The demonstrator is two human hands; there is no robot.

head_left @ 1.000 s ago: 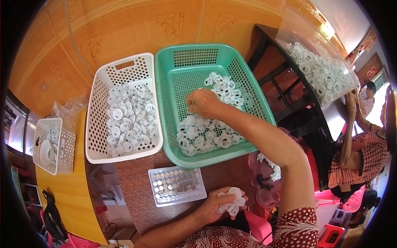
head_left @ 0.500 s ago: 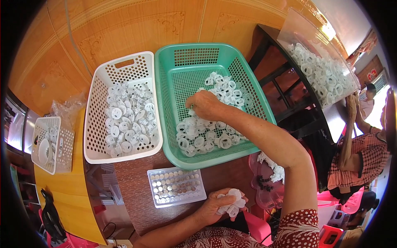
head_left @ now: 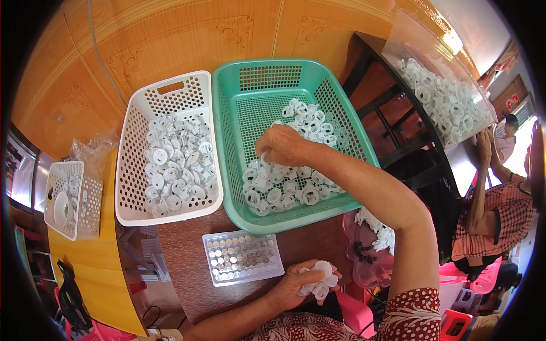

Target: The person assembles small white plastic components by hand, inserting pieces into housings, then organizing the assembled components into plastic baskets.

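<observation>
Wooden table (head_left: 187, 273) bearing baskets; right hand (head_left: 287, 145) is pinching one white ring (head_left: 263, 161) in the green basket (head_left: 227, 131), best lifting it singly; left hand (head_left: 304, 284) is clutching a white stack (head_left: 318, 279)

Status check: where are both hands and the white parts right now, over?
Right hand down in green basket, fingers closing on white plastic parts. Left hand clutching a bunch of white parts near clear tray. Nothing blocking either hand.

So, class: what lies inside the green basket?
Inside the green basket lies a heap of small white plastic rings, spread from its middle to its near edge. The right hand reaches in and covers part of the heap, so the pieces under it cannot be seen.
</observation>
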